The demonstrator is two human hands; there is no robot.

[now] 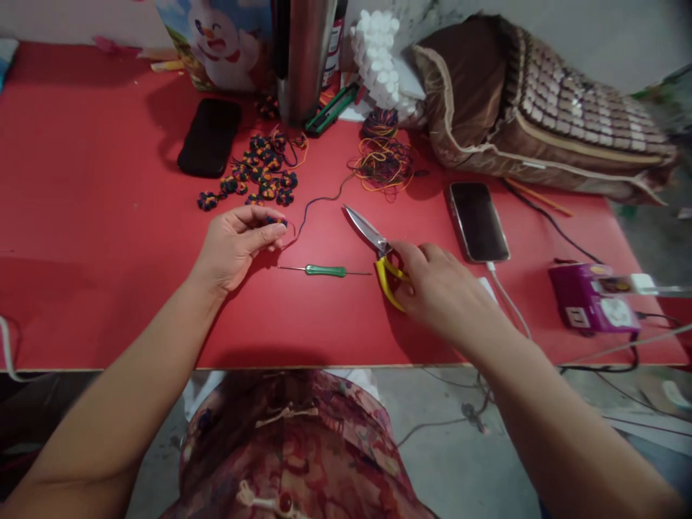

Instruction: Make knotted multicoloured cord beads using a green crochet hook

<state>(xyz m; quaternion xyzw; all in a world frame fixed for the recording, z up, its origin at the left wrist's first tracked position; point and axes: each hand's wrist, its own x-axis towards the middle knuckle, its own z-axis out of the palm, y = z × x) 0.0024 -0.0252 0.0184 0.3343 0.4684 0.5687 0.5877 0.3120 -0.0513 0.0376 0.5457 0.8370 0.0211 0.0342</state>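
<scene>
My left hand (238, 241) pinches a small crocheted flower (274, 220) of dark blue and orange yarn, just above the red table (81, 216). A strand of yarn (318, 200) runs from it up to a loose yarn tangle (383, 160). My right hand (440, 288) curls its fingers around the yellow handles of the scissors (375, 245), whose blades point up and to the left and lie on the table. A green-handled crochet hook (325, 271) lies flat between the two hands.
A pile of finished crocheted flowers (259, 173) lies beside a black case (210, 137). A steel flask (303, 58), white foam piece (381, 61), brown cushion (519, 108), charging phone (478, 220) and purple power strip (592, 306) stand at back and right.
</scene>
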